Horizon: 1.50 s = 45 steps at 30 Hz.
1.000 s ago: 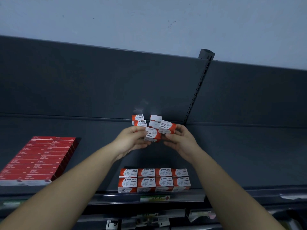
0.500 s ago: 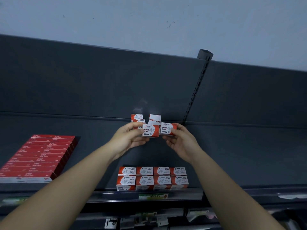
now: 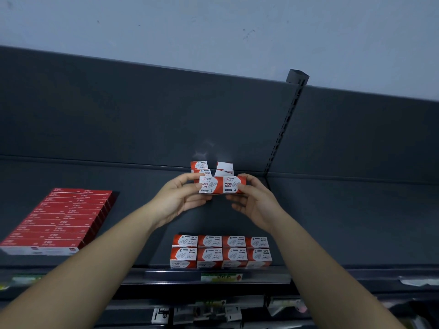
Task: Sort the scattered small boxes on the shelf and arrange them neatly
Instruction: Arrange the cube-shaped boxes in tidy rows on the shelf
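Note:
Two red-and-white paper clip boxes are held side by side above the dark shelf [image 3: 356,222]. My left hand [image 3: 175,200] grips the left box [image 3: 210,185] and my right hand [image 3: 256,200] grips the right box [image 3: 231,185]; the boxes touch and their labels face me upright. Behind them, near the back panel, lie loose boxes [image 3: 200,167] on the left and a white-sided one [image 3: 224,169] on the right. At the shelf's front edge several boxes [image 3: 221,251] stand in two tidy rows.
A block of flat red boxes [image 3: 59,219] fills the shelf's left part. A slotted upright post [image 3: 282,129] rises behind the right hand. A price label strip [image 3: 221,277] runs along the shelf's front lip, with a lower shelf below.
The two held boxes were askew a second ago; both hands have turned and brought them together, level and side by side, labels facing me.

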### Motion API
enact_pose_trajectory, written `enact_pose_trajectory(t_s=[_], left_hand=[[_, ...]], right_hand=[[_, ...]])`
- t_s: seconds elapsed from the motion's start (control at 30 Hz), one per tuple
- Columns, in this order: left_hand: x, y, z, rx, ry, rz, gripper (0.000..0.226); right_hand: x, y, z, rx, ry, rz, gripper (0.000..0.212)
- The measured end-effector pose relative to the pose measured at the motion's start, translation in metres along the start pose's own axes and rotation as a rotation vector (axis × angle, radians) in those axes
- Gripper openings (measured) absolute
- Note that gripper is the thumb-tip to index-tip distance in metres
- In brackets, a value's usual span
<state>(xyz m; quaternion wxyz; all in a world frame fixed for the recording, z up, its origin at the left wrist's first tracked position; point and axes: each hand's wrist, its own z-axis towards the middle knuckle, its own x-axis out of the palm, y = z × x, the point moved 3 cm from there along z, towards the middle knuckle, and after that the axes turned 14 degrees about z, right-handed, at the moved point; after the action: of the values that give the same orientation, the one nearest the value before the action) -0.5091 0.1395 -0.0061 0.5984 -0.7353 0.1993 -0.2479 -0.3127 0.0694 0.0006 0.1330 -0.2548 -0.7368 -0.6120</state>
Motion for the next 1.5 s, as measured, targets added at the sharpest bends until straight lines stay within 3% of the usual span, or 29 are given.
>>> enact_pose_trajectory(t_s=[0.3,0.63,0.73,0.9,0.97,1.13,1.5], left_hand=[[-0.01,0.004,-0.003,-0.005,-0.014,0.049,0.035],[-0.025,0.014,-0.009,-0.021,-0.065,0.315,0.027],[-0.033,0.023,-0.008,-0.03,-0.073,0.359,0.029],[-0.047,0.046,-0.007,-0.054,-0.039,0.566,0.031],[-0.052,0.056,-0.009,-0.034,-0.008,0.655,0.032],[-0.058,0.064,-0.012,0.026,0.044,0.707,0.033],[-0.052,0.057,-0.006,-0.125,0.031,0.535,0.028]], right_hand=[[0.005,-0.008,0.002,0.022,0.014,0.004,0.035],[0.01,-0.022,0.008,0.062,-0.042,0.002,0.029],[0.009,-0.026,0.01,0.077,-0.035,-0.115,0.028],[0.002,-0.035,0.015,0.066,0.017,-0.794,0.021],[-0.005,-0.041,0.018,0.081,0.019,-0.898,0.021],[-0.009,-0.042,0.02,0.122,0.055,-0.907,0.019],[-0.014,-0.04,0.018,0.255,0.031,-0.846,0.019]])
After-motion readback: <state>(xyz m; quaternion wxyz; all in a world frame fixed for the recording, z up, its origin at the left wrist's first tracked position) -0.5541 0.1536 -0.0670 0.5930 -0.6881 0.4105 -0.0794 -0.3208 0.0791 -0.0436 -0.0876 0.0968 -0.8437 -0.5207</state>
